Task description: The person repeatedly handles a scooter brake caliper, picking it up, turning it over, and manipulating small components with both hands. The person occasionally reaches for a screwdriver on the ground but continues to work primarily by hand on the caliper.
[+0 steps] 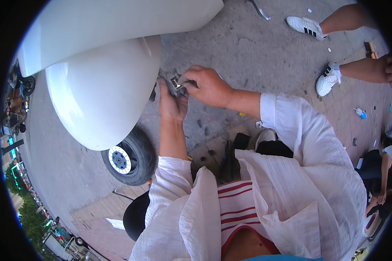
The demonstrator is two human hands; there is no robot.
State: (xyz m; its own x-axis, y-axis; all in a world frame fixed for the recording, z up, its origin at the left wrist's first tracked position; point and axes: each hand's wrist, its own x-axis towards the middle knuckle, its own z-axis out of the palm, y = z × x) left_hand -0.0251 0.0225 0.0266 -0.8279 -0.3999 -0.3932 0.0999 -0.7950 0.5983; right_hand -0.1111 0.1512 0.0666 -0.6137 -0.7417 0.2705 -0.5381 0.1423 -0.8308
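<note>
My left hand (173, 104) holds up a small grey metal part that looks like a brake caliper (175, 83), its fingers wrapped round it from below. A shiny strip shows in the opening of this caliper. My right hand (207, 85) is closed, with thumb and fingertips pinched together against the caliper's right side. Whether a small piece sits between those fingertips is hidden. Just left of both hands hangs the rounded white body panel of a vehicle (102, 91). Below that panel a black-tyred wheel (146, 161) with a silver brake disc (119, 159) lies on the ground.
A person in white shoes (307, 27) is at the upper right; another, in dark clothes (374, 172), is at the lower right. A small white-and-blue bottle (360, 113) lies on the paving. A bent metal lever (260, 9) is at the top. Dark small parts lie below my hands.
</note>
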